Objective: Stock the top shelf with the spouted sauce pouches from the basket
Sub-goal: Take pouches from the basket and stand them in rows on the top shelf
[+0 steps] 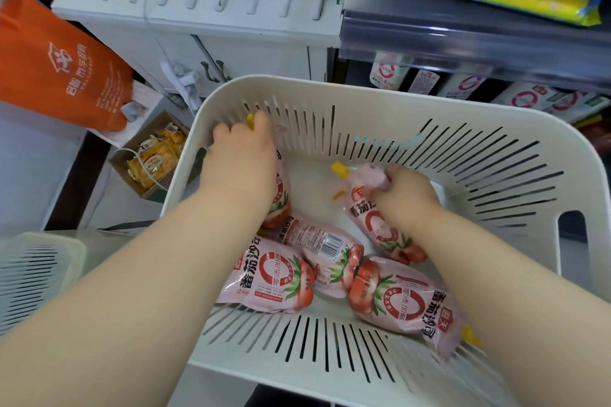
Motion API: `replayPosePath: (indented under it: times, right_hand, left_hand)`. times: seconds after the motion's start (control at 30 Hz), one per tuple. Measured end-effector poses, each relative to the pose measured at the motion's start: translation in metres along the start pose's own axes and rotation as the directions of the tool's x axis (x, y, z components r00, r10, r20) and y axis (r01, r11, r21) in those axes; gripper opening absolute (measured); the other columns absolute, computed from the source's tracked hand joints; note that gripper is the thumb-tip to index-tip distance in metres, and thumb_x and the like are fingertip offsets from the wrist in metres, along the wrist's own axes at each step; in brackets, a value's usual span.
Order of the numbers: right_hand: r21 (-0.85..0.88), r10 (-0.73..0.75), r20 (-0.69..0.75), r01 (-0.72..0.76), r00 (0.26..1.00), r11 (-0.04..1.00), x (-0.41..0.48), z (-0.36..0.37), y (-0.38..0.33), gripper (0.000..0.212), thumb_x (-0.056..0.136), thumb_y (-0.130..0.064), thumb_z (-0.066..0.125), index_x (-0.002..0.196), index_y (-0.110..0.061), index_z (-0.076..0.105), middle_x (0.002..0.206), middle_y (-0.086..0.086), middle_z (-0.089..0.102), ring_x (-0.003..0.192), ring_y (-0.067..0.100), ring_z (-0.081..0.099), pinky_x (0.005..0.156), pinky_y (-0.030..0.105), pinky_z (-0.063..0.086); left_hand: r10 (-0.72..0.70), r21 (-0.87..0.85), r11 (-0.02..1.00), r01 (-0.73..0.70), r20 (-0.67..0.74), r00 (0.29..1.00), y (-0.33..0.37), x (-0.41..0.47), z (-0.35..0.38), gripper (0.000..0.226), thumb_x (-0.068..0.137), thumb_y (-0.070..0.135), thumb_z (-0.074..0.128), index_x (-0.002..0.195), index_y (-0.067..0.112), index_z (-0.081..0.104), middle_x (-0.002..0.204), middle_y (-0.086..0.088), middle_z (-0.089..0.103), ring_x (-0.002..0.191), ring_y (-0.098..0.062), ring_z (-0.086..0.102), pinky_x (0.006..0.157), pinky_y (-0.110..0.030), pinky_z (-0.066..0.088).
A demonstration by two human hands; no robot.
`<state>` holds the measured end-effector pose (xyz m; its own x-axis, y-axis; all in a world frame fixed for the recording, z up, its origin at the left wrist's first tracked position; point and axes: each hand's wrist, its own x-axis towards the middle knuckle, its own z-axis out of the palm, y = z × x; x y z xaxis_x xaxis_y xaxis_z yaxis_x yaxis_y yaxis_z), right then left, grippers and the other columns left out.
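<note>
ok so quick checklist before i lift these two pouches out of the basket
1. left hand grips a tomato sauce pouch near its yellow cap: ok
2. right hand grips the second pouch at the neck: ok
3. left-held pouch free of the barcode-up pouch: cannot tell
4. way up past the basket rim unobstructed: ok
5. room on the top shelf: cannot tell

The basket (284, 82) is smooth, matt cream plastic. The sauce pouches (264, 284) are glossy pink film (their caps (340, 169) hard yellow plastic). The orange bag (59, 69) looks matt and cloth-like; the box (124, 175) is plain brown cardboard.
</note>
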<state>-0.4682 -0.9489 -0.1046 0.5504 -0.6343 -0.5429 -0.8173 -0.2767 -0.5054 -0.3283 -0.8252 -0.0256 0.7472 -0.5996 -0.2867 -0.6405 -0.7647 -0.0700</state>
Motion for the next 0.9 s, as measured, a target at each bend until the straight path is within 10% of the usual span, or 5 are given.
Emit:
replayPosePath:
  times: [0.27, 0.43, 0.9]
  right_hand:
    - [0.255, -0.020, -0.171, 0.063, 0.985, 0.965, -0.023, -0.034, -0.004, 0.022, 0.082, -0.010, 0.067, 0.097, -0.024, 0.062, 0.091, 0.000, 0.063, 0.086, 0.020, 0.059, 0.068, 0.024, 0.041]
    - [0.146, -0.056, -0.143, 0.077, 0.988, 0.986, -0.031, -0.034, 0.003, 0.029, 0.083, -0.006, 0.062, 0.067, -0.029, 0.053, 0.083, -0.001, 0.065, 0.078, 0.018, 0.058, 0.055, 0.020, 0.035]
    - [-0.082, -0.132, -0.106, 0.124, 0.986, 0.989, -0.042, -0.037, -0.003, 0.016, 0.084, -0.009, 0.055, 0.094, -0.020, 0.059, 0.082, 0.001, 0.059, 0.076, 0.021, 0.053, 0.060, 0.024, 0.039]
  left_hand:
    - [-0.045, -0.449, 0.893, 0.039, -0.003, 0.999, -0.003, 0.005, 0.028, 0.037, 0.088, 0.006, 0.053, 0.125, 0.009, 0.054, 0.117, -0.014, 0.063, 0.108, -0.032, 0.057, 0.081, -0.031, 0.041]
    - [-0.102, -0.564, 0.822, 0.077, -0.013, 0.995, -0.010, 0.004, 0.025, 0.030, 0.096, 0.009, 0.046, 0.121, 0.008, 0.061, 0.119, -0.014, 0.063, 0.112, -0.030, 0.055, 0.082, -0.026, 0.037]
    - [-0.103, -0.679, 0.734, 0.027, -0.071, 0.992, -0.016, -0.034, 0.017, 0.022, 0.095, 0.018, 0.050, 0.109, 0.017, 0.067, 0.093, 0.008, 0.060, 0.092, -0.011, 0.051, 0.077, -0.025, 0.034]
